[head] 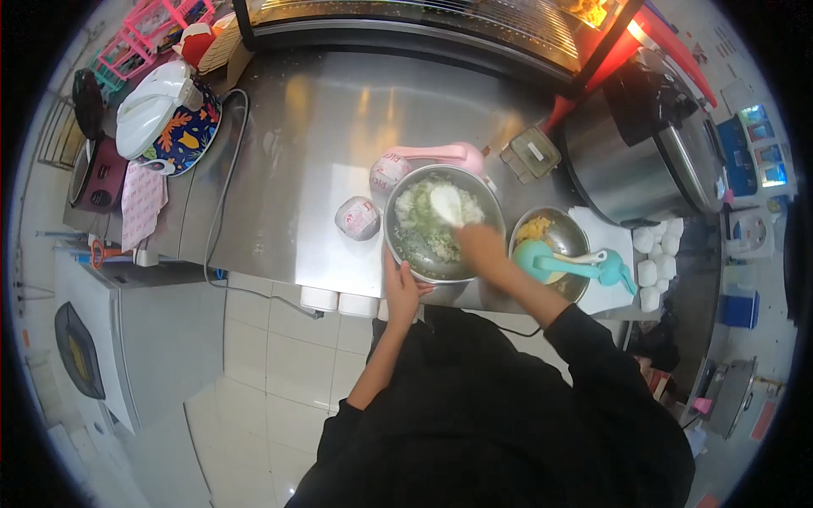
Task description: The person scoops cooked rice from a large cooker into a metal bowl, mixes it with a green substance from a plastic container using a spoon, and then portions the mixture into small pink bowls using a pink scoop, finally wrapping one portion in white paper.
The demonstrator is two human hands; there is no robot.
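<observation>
A steel mixing bowl (500, 200) stands near the counter's front edge, with white rice (416, 200) mixed with green bits inside. My left hand (403, 282) grips the bowl's near left side. In my right hand (481, 251), slightly blurred, is a white rice paddle (446, 202) whose blade rests on the rice. Its handle is hidden by the fingers. Two round paper-wrapped bundles, one close to the rim (389, 173) and one farther left (357, 218), sit beside the bowl. Behind it lies a pink long-handled utensil (438, 152).
To the right, a smaller steel bowl (565, 225) holds yellow food and a turquoise utensil (537, 260). Several white rounded pieces (648, 273) sit beyond it. A lidded container (532, 154), large steel cooker (616, 152), glass display warmer (413, 32) and patterned rice cooker (171, 120) surround the steel counter (273, 159).
</observation>
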